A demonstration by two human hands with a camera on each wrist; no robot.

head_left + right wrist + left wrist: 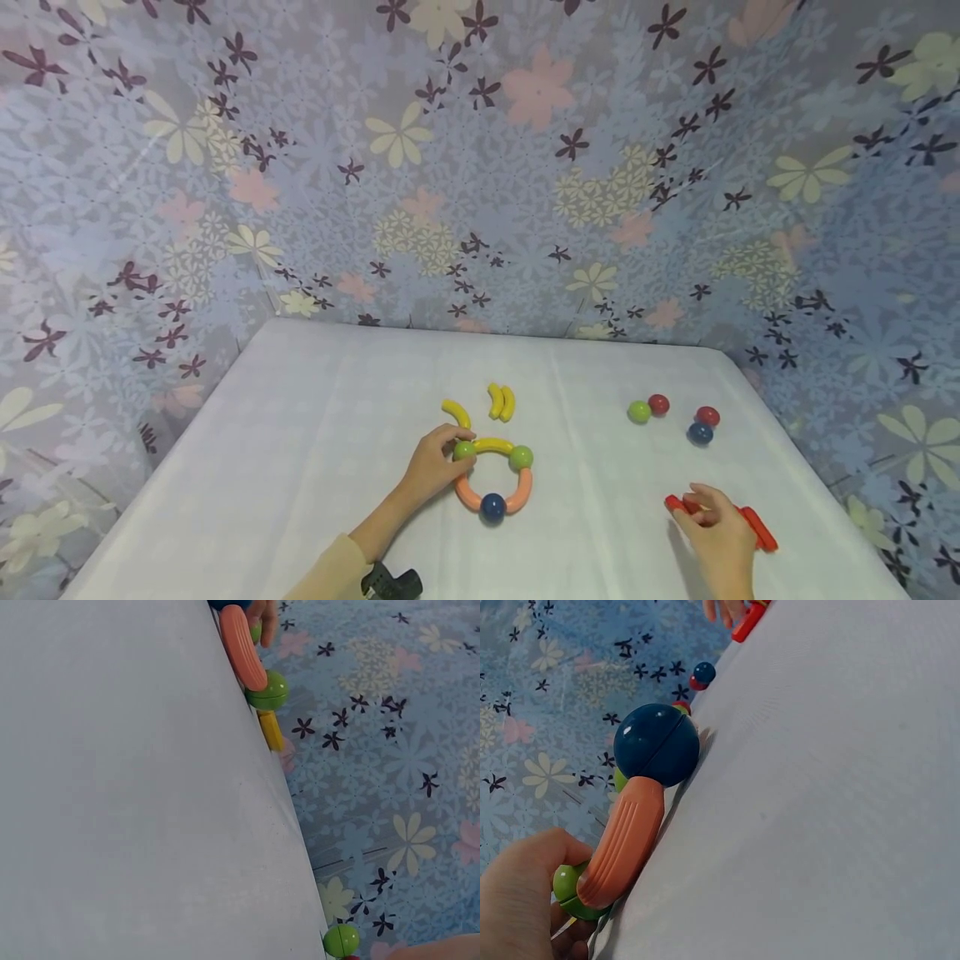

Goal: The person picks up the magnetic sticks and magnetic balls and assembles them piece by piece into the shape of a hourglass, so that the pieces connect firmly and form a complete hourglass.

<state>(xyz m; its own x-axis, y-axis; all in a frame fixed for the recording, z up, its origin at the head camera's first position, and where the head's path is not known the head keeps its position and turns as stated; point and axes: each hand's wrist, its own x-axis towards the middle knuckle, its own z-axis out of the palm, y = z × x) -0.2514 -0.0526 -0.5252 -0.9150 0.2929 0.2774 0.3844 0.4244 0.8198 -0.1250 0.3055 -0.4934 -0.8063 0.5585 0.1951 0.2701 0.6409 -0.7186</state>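
Note:
My left hand (438, 461) grips a green ball (464, 451) at the upper left of a ring of joined toy pieces. The ring has a yellow curved rod (492, 446), a second green ball (521, 457), two salmon curved rods (519, 493) and a dark blue ball (492, 507). Another yellow curved rod (455, 412) reaches up from the held ball; fingers hide where they meet. At the right, my right hand (712, 527) pinches a red rod (674, 503) between thumb and fingers. More red rods (759, 529) lie beside that hand, partly hidden by it.
Two yellow curved rods (502, 402) lie beyond the ring. Farther right are a green ball (640, 412), two red balls (658, 404) and a blue ball (701, 433). A black device (392, 582) shows by the left sleeve. White cloth (300, 450) covers the table; a flowered curtain hangs behind.

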